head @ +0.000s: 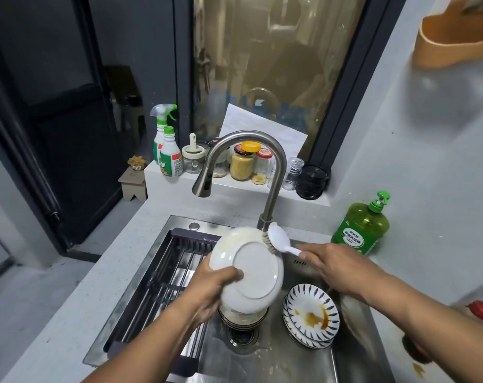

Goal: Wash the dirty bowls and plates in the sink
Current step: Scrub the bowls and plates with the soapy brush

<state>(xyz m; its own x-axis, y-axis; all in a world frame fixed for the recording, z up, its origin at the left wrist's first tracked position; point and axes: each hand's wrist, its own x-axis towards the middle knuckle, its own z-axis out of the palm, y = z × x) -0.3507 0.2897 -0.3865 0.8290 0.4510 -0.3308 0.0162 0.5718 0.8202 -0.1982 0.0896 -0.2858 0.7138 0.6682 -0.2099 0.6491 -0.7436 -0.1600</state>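
the left hand [218,286] holds the white plate [248,272] tilted over the sink [353,341], its grip closed on the lower rim with the underside facing up. the right hand [334,265] has its grip closed on the handle of the brush [276,240], bristles touching the plate's upper edge. to scrub well, i think the plate should be kept steady and turned little by little. stained patterned plates [312,313] and stacked bowls [243,317] wait below.
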